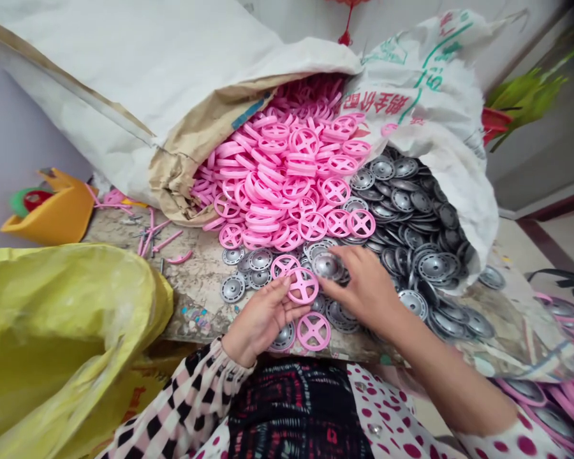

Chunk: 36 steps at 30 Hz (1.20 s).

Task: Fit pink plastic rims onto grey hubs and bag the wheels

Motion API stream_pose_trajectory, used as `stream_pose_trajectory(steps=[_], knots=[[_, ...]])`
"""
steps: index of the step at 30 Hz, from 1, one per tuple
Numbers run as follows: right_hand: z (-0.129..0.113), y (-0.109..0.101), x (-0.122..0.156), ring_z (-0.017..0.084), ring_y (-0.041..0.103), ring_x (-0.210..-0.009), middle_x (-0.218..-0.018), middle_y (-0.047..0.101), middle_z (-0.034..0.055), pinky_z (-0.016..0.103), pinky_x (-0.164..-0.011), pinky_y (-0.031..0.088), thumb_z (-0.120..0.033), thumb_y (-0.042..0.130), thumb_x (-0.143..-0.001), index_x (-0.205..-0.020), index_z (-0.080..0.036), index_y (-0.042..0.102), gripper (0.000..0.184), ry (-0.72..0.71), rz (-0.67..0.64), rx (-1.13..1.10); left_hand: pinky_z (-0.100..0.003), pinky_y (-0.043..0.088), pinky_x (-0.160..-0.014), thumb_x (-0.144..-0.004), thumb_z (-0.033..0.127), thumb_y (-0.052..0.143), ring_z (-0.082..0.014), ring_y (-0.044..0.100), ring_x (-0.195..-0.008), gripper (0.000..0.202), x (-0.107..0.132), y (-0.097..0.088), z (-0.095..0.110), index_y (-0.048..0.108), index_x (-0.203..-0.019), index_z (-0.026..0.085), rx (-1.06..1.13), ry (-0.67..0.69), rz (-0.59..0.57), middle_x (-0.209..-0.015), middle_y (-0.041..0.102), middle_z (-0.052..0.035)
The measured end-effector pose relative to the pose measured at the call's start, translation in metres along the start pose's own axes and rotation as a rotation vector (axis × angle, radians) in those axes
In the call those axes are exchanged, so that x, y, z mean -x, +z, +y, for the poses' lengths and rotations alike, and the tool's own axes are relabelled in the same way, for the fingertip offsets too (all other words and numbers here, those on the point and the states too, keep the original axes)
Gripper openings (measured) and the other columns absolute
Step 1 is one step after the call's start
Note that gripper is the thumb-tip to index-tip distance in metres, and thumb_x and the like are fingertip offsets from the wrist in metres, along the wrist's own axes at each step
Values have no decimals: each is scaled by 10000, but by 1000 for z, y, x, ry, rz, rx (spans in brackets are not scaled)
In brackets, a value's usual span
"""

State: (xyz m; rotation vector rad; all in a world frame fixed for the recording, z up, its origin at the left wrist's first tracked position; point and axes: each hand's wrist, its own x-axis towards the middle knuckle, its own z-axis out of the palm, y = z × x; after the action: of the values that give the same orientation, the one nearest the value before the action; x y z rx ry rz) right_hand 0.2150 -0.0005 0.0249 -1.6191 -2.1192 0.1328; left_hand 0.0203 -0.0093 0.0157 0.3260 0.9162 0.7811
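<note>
My left hand (263,317) holds a pink spoked ring (303,285) between thumb and fingers, its cross-shaped spokes facing up. Close to its right, my right hand (363,287) grips a grey wheel disc (328,266) by thumb and fingertips. Ring and disc are side by side, not joined. Below the hands, another pink spoked ring (314,331) lies near the table's front edge, with a grey disc (285,336) beside it, partly under my left hand. Loose grey discs (233,288) are scattered to the left of the hands.
A large paper-lined white sack (186,83) spills a heap of pink rings (277,185). At right, a white sack (473,185) spills grey discs (402,201). A yellow sack (71,306) stands open at front left, below an orange container (62,213) on the worn table (196,255).
</note>
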Motion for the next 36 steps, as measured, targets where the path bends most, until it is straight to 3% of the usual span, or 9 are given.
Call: stream_pose_trajectory(steps=[4,8,11,16,22,25,28,33,36], knots=[[-19,-7,25,252,518,-1061,-1162,578,110,422,-919,457,-302,588,-863,-1301,-189,455,471,-178,-193,-208,-296,567,-726,-878,249,592,-140,660,-735,171,2,2,-9,597,-999,128,-37,-3,-83,-897,676,-80],[-29,0,36,257,487,-1114,-1211,549,121,443,-966,435,-236,585,-869,-1317,-186,455,469,-194,-150,-279,-259,549,-696,-847,224,624,-115,644,-709,231,6,2,-15,573,-1062,159,-105,31,-161,-955,659,-60],[-31,-1,38,247,507,-1121,-1212,558,107,427,-959,442,-291,613,-861,-1295,-213,480,461,-91,-89,-444,-313,554,-731,-835,267,641,-149,656,-764,258,13,0,-12,558,-1059,170,-122,27,-244,-994,646,-65],[-36,-6,42,188,613,-925,-1058,661,39,330,-808,488,-293,600,-854,-1132,-236,591,284,200,-179,-808,-398,515,-886,-810,305,678,-182,664,-886,405,25,-6,-11,502,-1164,215,-215,-15,-373,-1090,615,-61],[-53,16,60,155,587,-730,-842,643,7,289,-668,479,-328,658,-777,-1034,-215,575,293,468,-167,-1157,-307,536,-747,-809,287,661,-165,628,-856,375,30,-16,-17,515,-1145,207,-533,111,-354,-1028,584,-35],[-55,22,64,154,585,-728,-834,627,1,293,-673,484,-378,664,-779,-1081,-223,548,359,426,-295,-1233,-283,520,-768,-814,302,645,-173,610,-920,360,38,-30,-11,535,-1142,201,-632,118,-361,-1066,588,-50],[-45,16,59,170,586,-741,-851,626,21,310,-671,481,-419,603,-838,-1152,-220,557,374,303,-384,-996,-306,529,-733,-824,403,613,-170,635,-815,427,45,-56,-2,485,-1184,213,-681,69,-276,-1037,615,-61],[-20,8,41,285,506,-980,-1097,603,139,422,-836,405,-370,532,-904,-1188,-165,597,357,109,-104,39,-276,466,-496,-821,513,512,-158,550,-532,455,41,-101,4,471,-1125,176,-880,99,107,-697,583,-19],[-17,13,35,293,482,-933,-1085,595,152,404,-786,382,-429,551,-886,-1216,-148,585,435,76,-80,331,-334,498,-558,-845,435,452,-195,583,-617,405,38,-107,0,532,-1139,167,-1121,179,239,-793,594,-57]])
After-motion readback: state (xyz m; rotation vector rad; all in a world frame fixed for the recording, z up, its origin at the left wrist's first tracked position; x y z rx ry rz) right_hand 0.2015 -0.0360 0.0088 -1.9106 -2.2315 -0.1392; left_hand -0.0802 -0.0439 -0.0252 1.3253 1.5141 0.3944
